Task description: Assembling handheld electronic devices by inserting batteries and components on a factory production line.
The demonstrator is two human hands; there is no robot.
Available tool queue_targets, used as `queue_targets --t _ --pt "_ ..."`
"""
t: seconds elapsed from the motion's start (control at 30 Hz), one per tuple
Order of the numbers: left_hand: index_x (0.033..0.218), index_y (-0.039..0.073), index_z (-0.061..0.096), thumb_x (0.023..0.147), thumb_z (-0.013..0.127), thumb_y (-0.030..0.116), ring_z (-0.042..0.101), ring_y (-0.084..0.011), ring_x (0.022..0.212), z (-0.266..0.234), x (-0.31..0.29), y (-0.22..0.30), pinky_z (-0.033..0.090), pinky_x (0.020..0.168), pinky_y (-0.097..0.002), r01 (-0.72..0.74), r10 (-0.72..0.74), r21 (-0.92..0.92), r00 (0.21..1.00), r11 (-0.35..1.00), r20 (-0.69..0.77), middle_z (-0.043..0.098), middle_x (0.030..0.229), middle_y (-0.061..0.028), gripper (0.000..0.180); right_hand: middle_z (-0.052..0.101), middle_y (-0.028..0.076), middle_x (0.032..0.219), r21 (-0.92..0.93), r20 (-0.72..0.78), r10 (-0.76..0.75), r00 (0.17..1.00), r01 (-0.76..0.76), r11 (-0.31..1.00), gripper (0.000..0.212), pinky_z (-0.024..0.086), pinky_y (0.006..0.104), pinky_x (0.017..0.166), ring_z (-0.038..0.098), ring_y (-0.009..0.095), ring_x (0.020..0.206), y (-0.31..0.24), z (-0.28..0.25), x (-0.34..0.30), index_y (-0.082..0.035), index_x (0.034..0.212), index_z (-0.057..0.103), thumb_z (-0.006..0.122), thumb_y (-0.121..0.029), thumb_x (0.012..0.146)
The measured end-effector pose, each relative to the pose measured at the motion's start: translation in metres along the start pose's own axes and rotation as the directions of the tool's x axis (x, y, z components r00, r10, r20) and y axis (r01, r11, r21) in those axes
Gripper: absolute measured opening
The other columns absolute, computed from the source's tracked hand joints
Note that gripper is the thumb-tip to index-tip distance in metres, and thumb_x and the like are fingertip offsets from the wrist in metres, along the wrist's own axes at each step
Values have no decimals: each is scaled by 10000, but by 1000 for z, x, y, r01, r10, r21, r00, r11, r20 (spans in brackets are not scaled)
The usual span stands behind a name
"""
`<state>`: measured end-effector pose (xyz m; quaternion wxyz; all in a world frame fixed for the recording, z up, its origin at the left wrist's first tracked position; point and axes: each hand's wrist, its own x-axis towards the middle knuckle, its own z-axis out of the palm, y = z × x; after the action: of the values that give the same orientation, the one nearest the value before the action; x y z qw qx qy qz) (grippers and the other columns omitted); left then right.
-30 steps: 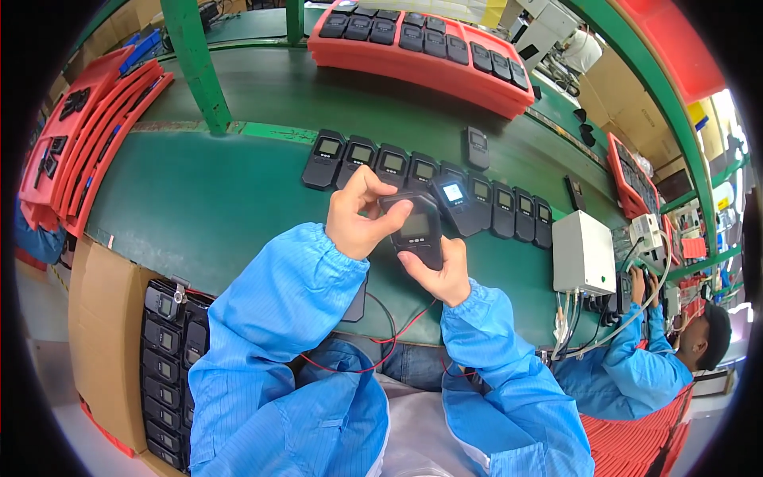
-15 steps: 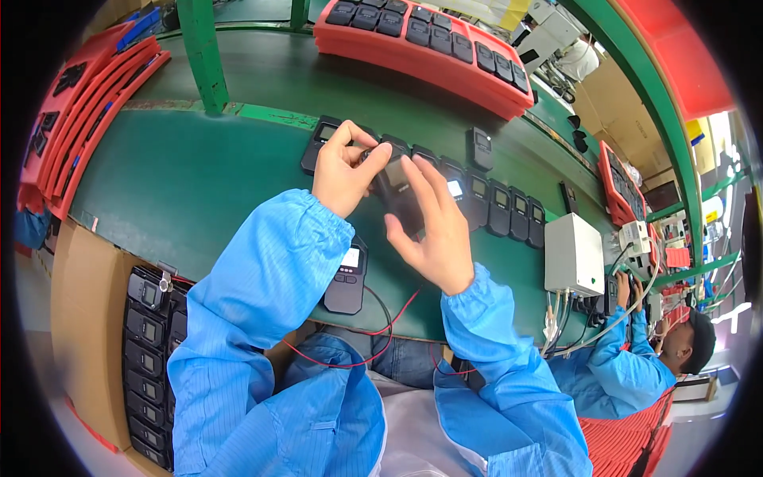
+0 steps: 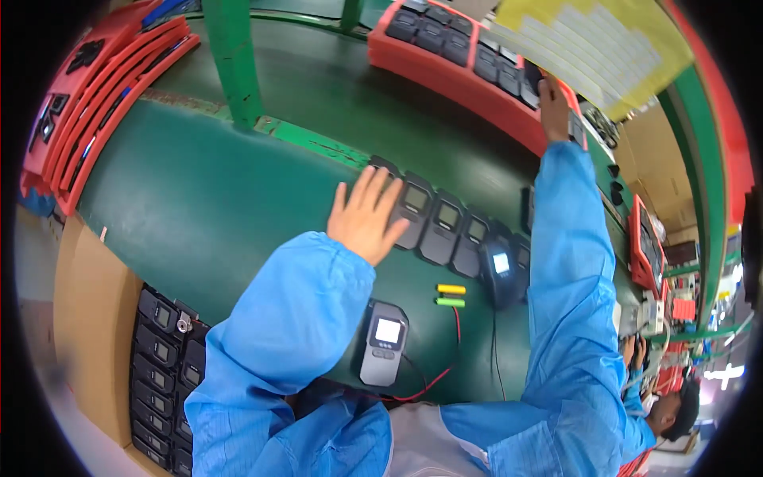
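Observation:
My left hand (image 3: 364, 216) is spread flat, its fingertips over a dark handheld device (image 3: 385, 165) at the left end of a row. Several more devices of that kind, such as this one (image 3: 439, 229), continue the row to the right. My right arm stretches to the far red tray (image 3: 469, 89). There my right hand (image 3: 554, 113) has its fingers at a black handheld device (image 3: 532, 83); its grip is partly hidden. Near me lies a grey handheld meter (image 3: 383, 354) with a lit screen and wires. A second lit device (image 3: 500, 269) sits against the row.
Small yellow (image 3: 451, 289) and green (image 3: 450, 302) cylinders lie on the green bench by a red wire. Stacked red trays (image 3: 111, 111) stand at left, above a cardboard box (image 3: 91, 318) of devices. A green post (image 3: 232, 63) rises at the back. Another person (image 3: 668, 413) works at right.
My hands have parted: the left has opened over the row, and the right has reached out to the far tray. The device that was between them is gone from there. The view has shifted.

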<state>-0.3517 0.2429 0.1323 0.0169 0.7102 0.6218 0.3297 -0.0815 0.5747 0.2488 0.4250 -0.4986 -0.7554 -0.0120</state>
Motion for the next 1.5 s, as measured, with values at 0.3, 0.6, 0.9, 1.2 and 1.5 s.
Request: queue_targets --t 0.3,0.6,0.9,1.2,1.5 --pt "1388 133 429 870 592 386 284 -278 1389 -8 0 -7 287 1092 -513 54 -55 11 987 998 149 349 1470 -103 599 641 201 1051 -540 33 -402 915 355 763 402 440 449 888 584 373 993 37 82 103 -39 1097 638 469 -363 927" --pt "1364 128 464 835 644 325 319 -305 1367 -13 13 -4 289 1088 -520 93 -83 -43 978 995 192 384 1444 -113 593 547 208 1292 -678 332 281 901 21 735 481 322 412 1076 465 342 1258 149 136 187 -32 1264 556 373 -348 952" --pt "1358 128 470 831 642 292 340 -316 1353 -14 15 -2 293 1091 -508 69 -59 -48 981 996 186 394 1433 -123 579 424 212 1403 -146 445 -178 878 267 953 499 222 346 1120 309 309 1359 192 118 203 -6 1351 444 317 -303 971" --pt "1378 104 406 817 603 145 329 -329 1358 -12 7 -14 310 1087 -496 81 -81 5 985 997 153 372 1442 -135 596 610 145 1188 -95 51 -211 976 215 972 325 450 374 932 555 315 1108 30 43 22 -69 1121 626 529 -308 924" --pt "1397 79 348 818 639 164 444 -422 1204 2 8 -77 387 1003 -485 90 -84 90 994 992 -65 407 1372 -235 653 614 86 939 65 646 -380 662 447 892 225 451 374 783 564 270 897 -158 -134 -244 -68 957 651 679 -228 802"
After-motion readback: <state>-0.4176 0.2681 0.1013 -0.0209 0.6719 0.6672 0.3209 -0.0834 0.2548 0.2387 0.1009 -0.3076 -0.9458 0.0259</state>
